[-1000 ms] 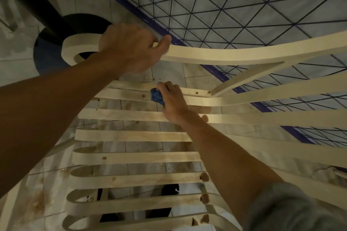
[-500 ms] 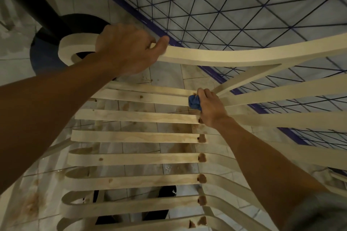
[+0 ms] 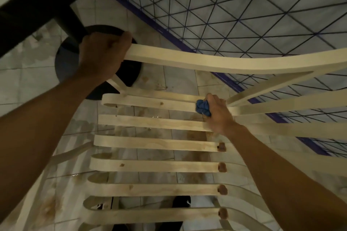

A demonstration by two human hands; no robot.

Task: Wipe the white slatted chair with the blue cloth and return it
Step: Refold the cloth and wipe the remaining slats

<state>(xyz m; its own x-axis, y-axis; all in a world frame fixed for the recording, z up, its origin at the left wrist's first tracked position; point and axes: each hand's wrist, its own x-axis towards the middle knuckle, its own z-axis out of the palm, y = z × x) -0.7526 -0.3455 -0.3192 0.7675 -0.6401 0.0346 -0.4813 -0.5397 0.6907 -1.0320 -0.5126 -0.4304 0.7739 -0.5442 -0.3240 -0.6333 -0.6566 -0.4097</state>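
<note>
Two hands work on the white slatted chair, which fills the centre and lower part of the frame and is seen from above.

Left hand, upper left of centre: fingers clenched round the end of the curved top rail, with the thumb lying along the rail's upper face.

Right hand, right of centre: fingers grasping the blue cloth. The cloth is bunched into a wad and pressed against the uppermost seat slat, close to where that slat meets a slanted support. It protrudes from the left side of the hand.

Surface: the slats are pale and run parallel with open gaps between them. Brown round plugs mark the right ends of the lower slats. Some slats show faint brownish smears.

Room: a light tiled floor shows through the gaps, with brown stains and small wet patches. A blue-framed mesh panel occupies the upper right. At upper left, a black post rises from a round dark base to the dark edge of a table. Dark shoes appear under the slats at bottom centre. Lighting is dim.
</note>
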